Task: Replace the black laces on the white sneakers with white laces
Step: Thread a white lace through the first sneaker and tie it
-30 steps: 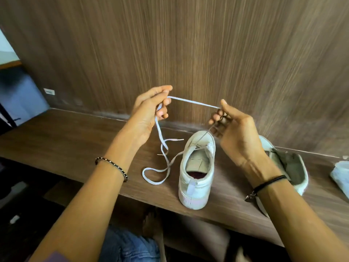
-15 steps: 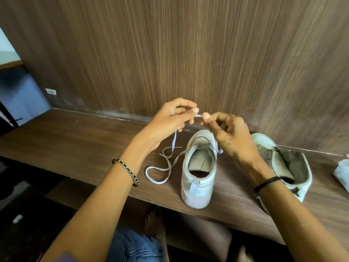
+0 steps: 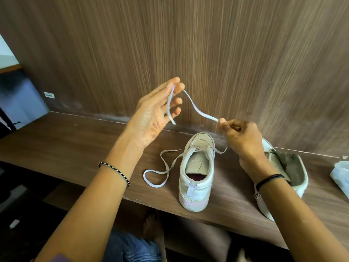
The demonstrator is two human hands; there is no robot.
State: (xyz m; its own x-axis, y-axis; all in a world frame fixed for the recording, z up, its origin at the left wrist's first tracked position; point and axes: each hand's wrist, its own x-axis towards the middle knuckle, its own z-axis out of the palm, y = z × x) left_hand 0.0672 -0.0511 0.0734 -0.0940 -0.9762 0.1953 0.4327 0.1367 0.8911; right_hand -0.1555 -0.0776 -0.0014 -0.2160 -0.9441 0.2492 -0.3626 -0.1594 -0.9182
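White lace (image 3: 196, 110) is arcing through the air between your two hands, above the white sneaker (image 3: 196, 178) that is standing upright on the wooden worktop (image 3: 75, 144) with its heel facing you. Your left hand (image 3: 154, 114) is lifting up with the palm turned toward you and the fingers (image 3: 176, 100) stretched out straight; the lace is draping over the fingertips, and its short free end is hanging down across them. Your right hand (image 3: 241, 137) is pinching the lace between thumb and forefinger, just above the sneaker's toe end. From there the lace is running down into the eyelets near the toe. Its other end is lying in a loose loop (image 3: 160, 167) on the worktop, just left of the sneaker. Behind your right wrist, the second sneaker (image 3: 290, 165) is lying on its side, well apart from the loop.
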